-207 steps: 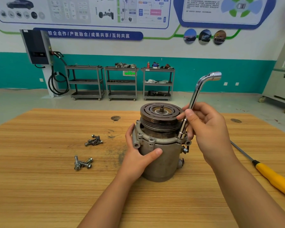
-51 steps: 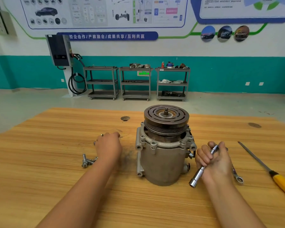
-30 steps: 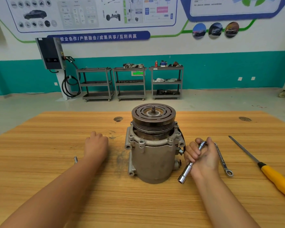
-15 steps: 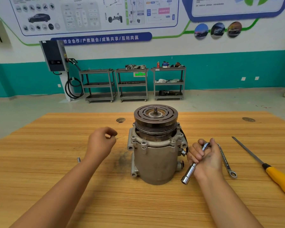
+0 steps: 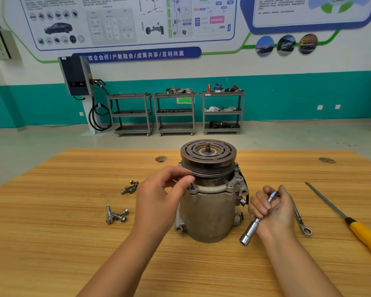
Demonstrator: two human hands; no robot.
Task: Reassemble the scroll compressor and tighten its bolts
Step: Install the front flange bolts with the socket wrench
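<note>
Your left hand has come over from the loose bolts at 9 o'clock to the compressor, which stands upright in the middle of the worktop. Its thumb and forefinger meet at the flange on the 10 o'clock side; whether they hold a bolt cannot be told. Your right hand, at 3 o'clock of the compressor, grips the socket wrench, socket end pointing to 7 o'clock.

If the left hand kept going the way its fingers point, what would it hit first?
Likely the compressor: the left hand points at its grooved pulley, seemingly just short of it; depth is unclear.
</note>
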